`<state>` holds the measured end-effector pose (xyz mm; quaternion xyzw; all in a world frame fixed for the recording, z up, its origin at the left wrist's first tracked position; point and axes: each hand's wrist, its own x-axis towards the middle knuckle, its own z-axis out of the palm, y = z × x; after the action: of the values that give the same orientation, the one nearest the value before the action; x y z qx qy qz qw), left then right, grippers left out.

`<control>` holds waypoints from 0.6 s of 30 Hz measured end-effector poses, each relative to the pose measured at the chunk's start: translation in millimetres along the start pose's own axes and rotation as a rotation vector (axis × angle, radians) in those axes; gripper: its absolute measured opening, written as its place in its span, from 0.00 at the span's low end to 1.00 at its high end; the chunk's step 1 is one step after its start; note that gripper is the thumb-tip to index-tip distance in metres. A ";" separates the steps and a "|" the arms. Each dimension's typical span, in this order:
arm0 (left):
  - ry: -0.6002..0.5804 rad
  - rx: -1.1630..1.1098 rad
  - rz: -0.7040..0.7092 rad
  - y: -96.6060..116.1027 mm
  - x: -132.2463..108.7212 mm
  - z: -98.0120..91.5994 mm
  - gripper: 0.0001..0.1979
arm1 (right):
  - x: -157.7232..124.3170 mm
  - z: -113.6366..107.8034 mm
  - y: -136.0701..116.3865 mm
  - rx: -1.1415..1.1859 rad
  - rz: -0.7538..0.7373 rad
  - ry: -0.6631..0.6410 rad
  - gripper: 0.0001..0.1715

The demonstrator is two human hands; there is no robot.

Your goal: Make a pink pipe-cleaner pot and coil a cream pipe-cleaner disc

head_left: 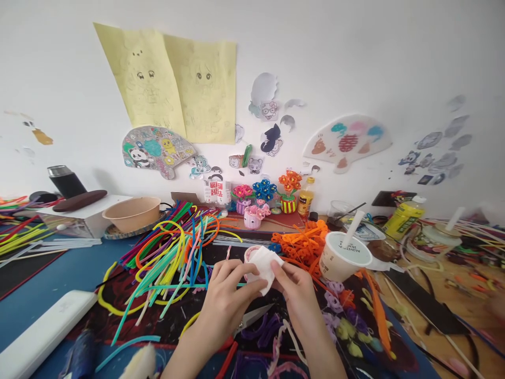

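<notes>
My left hand [230,289] and my right hand [296,284] meet over the middle of the work mat, both with fingers closed on a soft white square [263,267] that looks like folded tissue. A pink fuzzy rim [252,251] shows behind its upper left edge; the rest of that pink piece is hidden. Below the hands, scissors [254,317] lie with their blades pointing to the upper right. Purple pipe cleaners [263,331] lie beside them. A spread of colourful pipe cleaners [177,263] lies to the left of my left hand.
An orange pipe-cleaner heap [311,242] and a lidded cup [343,255] with a straw stand right of my hands. Behind are potted pipe-cleaner flowers [290,192]. A beige bowl [132,213], a white box-like bar [49,334] and a blue tool [81,352] are on the left.
</notes>
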<state>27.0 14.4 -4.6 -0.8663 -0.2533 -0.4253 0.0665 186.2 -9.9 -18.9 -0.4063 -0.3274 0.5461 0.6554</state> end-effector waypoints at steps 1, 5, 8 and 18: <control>0.010 -0.002 -0.023 0.3 0.0 1.1 0.10 | 0.0 -0.1 0.4 -0.010 -0.008 -0.001 0.20; 0.033 -0.012 -0.107 0.8 -1.4 4.9 0.07 | 0.7 -0.8 3.4 -0.071 -0.036 -0.029 0.19; 0.045 -0.014 -0.183 1.6 -2.1 6.9 0.05 | 0.9 -0.4 5.4 -0.124 -0.055 -0.066 0.20; 0.040 -0.266 -0.480 4.4 2.2 8.1 0.05 | -0.4 2.0 1.8 -0.097 -0.002 -0.184 0.23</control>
<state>36.0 14.1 -7.6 -0.7741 -0.3919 -0.4753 -0.1459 183.5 -9.8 -19.6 -0.3855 -0.4127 0.5638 0.6026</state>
